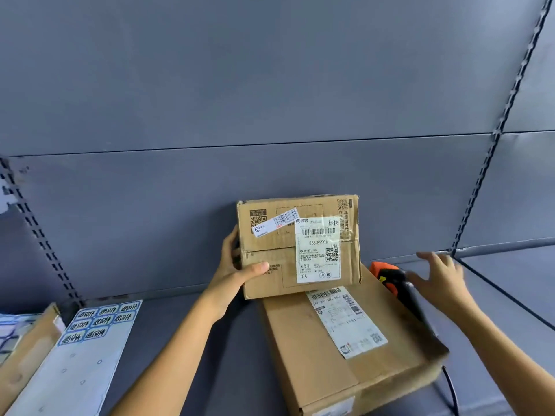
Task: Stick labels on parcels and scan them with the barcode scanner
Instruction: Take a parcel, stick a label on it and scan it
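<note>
Left hand (237, 274) grips the small box (300, 247) by its left edge, thumb across the front, label (318, 250) facing the camera, over the far end of the large box (345, 355). Right hand (441, 280), fingers spread, is at the scanner (390, 277) lying on the large box's right edge; contact cannot be told. Sticker sheet (81, 349) lies on the shelf (210, 340), left.

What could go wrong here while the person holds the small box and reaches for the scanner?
1. The left hand grips the small box by one side only; it may slip.
2. The scanner lies near the large box's right edge; the open right hand might knock it off.
3. The small box bears two barcodes, so the wrong one may be read.
</note>
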Tool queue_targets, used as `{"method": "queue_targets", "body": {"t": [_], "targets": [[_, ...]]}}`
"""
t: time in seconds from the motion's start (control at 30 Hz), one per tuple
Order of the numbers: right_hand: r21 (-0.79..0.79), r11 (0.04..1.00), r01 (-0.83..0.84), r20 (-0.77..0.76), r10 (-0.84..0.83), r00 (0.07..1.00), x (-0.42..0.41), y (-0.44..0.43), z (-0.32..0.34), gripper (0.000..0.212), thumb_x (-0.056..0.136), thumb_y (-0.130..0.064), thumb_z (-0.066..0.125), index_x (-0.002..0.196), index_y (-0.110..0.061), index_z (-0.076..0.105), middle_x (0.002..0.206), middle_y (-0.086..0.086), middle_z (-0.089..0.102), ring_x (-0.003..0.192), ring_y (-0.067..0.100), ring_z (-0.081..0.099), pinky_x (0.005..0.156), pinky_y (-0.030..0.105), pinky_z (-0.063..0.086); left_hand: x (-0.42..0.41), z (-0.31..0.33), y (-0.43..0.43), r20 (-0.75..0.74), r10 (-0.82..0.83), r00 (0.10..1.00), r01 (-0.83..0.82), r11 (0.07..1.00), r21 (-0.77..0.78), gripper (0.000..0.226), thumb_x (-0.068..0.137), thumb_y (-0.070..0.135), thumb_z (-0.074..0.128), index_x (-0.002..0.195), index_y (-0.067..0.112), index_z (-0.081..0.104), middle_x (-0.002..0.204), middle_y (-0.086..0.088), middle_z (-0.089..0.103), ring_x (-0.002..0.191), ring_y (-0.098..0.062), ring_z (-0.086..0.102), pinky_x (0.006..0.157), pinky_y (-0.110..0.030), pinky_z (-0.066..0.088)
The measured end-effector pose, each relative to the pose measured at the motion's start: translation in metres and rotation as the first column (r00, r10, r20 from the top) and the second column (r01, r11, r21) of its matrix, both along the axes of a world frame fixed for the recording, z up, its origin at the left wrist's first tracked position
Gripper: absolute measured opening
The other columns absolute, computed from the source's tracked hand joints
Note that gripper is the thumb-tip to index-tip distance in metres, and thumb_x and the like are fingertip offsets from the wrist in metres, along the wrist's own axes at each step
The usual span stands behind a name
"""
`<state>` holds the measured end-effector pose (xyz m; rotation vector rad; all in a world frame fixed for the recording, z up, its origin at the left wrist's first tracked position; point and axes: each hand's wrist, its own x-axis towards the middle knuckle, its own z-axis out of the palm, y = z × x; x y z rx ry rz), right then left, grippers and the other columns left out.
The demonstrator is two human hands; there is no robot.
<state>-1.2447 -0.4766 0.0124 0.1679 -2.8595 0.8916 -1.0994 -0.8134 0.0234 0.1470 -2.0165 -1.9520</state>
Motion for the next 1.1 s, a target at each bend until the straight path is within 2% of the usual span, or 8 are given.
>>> {"method": "queue_targets", "body": {"t": [0.1, 0.2, 0.37, 0.6, 0.7, 0.83, 0.97, 1.1], "targets": [[-0.575, 0.747, -0.334, -0.029, 0.389, 0.921, 0.023, -0.027, 0.053, 0.048, 0.09, -0.033, 0.057, 0.135, -0.022, 0.045, 0.131, 0.0, 0.054, 0.115, 0.018, 0.056, 0.098, 0.039, 0.045, 0.009, 0.015, 0.014, 0.076, 0.041, 0.996, -0.043, 0.999, 0.017, 0.1, 0.047, 0.047, 0.079, 0.135, 0.036, 0.033, 0.128, 0.007, 0.055, 0.112, -0.01, 0.057, 0.083, -0.028, 0.053], [-0.665, 0.602, -0.443, 0.028, 0.613, 0.79, 0.053, -0.063, 0.071, 0.064, 0.086, -0.048, 0.047, 0.145, -0.035, 0.026, 0.135, -0.018, 0.046, 0.117, 0.006, 0.054, 0.103, 0.036, 0.043, 0.025, 0.024, 0.028, 0.341, -0.02, 0.94, -0.005, 0.997, 0.074, 0.086, 0.051, 0.065, 0.073, 0.127, 0.035, 0.045, 0.119, 0.001, 0.064, 0.107, -0.02, 0.062, 0.08, -0.042, 0.057], [-0.72, 0.616, -0.319, 0.138, 0.578, 0.804, 0.062, -0.087, 0.061, 0.056, 0.096, -0.031, 0.052, 0.146, -0.032, 0.029, 0.135, -0.008, 0.049, 0.109, 0.011, 0.059, 0.098, 0.033, 0.046, 0.046, 0.022, 0.021, 0.59, -0.097, 0.802, 0.03, 0.992, 0.122, 0.078, 0.066, 0.083, 0.045, 0.111, 0.023, 0.067, 0.122, -0.029, 0.056, 0.106, -0.039, 0.058, 0.073, -0.044, 0.056], [-0.534, 0.759, -0.372, 0.211, 0.546, 0.811, 0.058, -0.09, 0.067, 0.05, 0.099, -0.019, 0.046, 0.147, -0.024, 0.03, 0.138, 0.0, 0.044, 0.1, 0.014, 0.051, 0.072, 0.024, 0.043, 0.052, 0.031, 0.026, 0.621, -0.065, 0.781, 0.032, 0.997, 0.064, 0.085, 0.071, 0.084, 0.036, 0.114, 0.017, 0.064, 0.117, -0.026, 0.06, 0.1, -0.039, 0.062, 0.08, -0.051, 0.056], [-0.225, 0.888, -0.401, -0.079, 0.393, 0.916, 0.065, -0.087, 0.068, 0.06, 0.096, -0.043, 0.047, 0.144, -0.009, 0.033, 0.152, 0.01, 0.027, 0.131, 0.025, 0.035, 0.107, 0.039, 0.031, 0.065, 0.034, 0.026, 0.645, 0.07, 0.761, 0.006, 0.993, -0.115, 0.08, 0.076, 0.085, 0.022, 0.123, 0.031, 0.056, 0.123, -0.006, 0.06, 0.101, -0.03, 0.065, 0.081, -0.041, 0.056], [-0.215, 0.77, -0.601, -0.613, 0.372, 0.697, 0.113, -0.096, 0.096, 0.048, 0.087, -0.042, 0.042, 0.131, -0.024, 0.047, 0.14, -0.001, 0.044, 0.135, 0.023, 0.036, 0.111, 0.04, 0.028, 0.104, 0.019, -0.004, 0.453, 0.305, 0.838, -0.218, 0.947, -0.235, 0.034, 0.094, 0.053, 0.04, 0.114, 0.03, 0.055, 0.122, 0.006, 0.058, 0.098, -0.011, 0.063, 0.092, -0.032, 0.05], [-0.478, 0.33, -0.814, -0.56, 0.599, 0.572, 0.223, -0.162, 0.098, 0.022, 0.084, -0.041, 0.047, 0.1, -0.034, 0.06, 0.103, -0.018, 0.065, 0.099, 0.0, 0.059, 0.083, 0.01, 0.042, 0.154, -0.011, -0.065, 0.239, 0.573, 0.784, -0.429, 0.778, -0.458, 0.024, 0.093, 0.019, 0.049, 0.112, 0.028, 0.061, 0.113, 0.01, 0.063, 0.106, -0.006, 0.059, 0.091, -0.021, 0.043], [-0.431, 0.238, -0.871, -0.191, 0.919, 0.345, 0.282, -0.245, 0.035, 0.018, 0.089, -0.02, 0.058, 0.104, -0.029, 0.06, 0.105, -0.023, 0.061, 0.105, -0.007, 0.054, 0.089, 0.009, 0.04, 0.193, -0.053, -0.119, 0.184, 0.745, 0.641, -0.18, 0.379, -0.908, 0.05, 0.08, 0.04, 0.043, 0.115, 0.007, 0.056, 0.116, -0.01, 0.061, 0.11, -0.028, 0.057, 0.09, -0.034, 0.043]]}}
